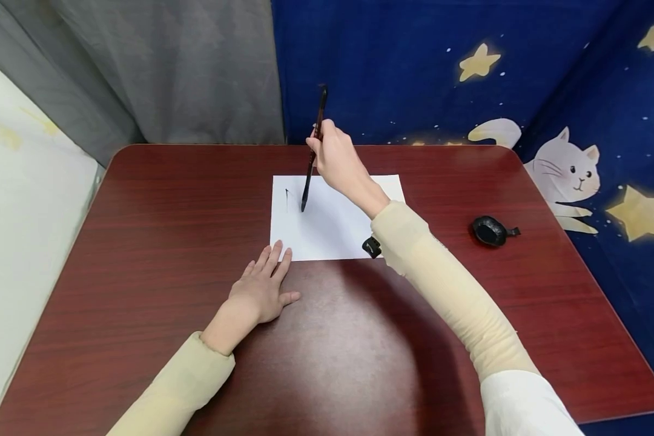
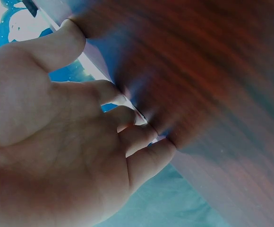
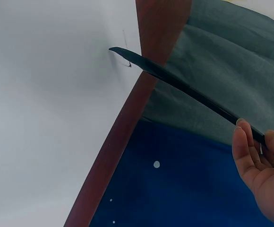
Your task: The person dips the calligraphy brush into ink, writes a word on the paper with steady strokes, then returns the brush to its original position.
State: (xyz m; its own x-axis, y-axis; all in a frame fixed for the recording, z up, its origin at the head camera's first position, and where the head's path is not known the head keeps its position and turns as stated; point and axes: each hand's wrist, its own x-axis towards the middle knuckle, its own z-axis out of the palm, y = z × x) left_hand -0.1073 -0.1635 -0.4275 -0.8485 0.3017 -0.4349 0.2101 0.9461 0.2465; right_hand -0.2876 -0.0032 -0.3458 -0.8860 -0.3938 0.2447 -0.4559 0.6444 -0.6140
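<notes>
My right hand pinches a dark calligraphy brush by its handle, over the far part of a white sheet of paper. In the right wrist view the brush's black tip is at the paper, close to a thin ink stroke; whether it touches cannot be told. That stroke is near the sheet's far left corner in the head view. With fingers spread and straight, my left hand rests on the table, its fingertips on the sheet's near left corner. The left wrist view shows its palm side.
A small black ink dish with a short handle stands on the right of the reddish-brown table. A small black object shows at the right sleeve cuff, over the paper's near edge. Grey and blue curtains hang behind the table.
</notes>
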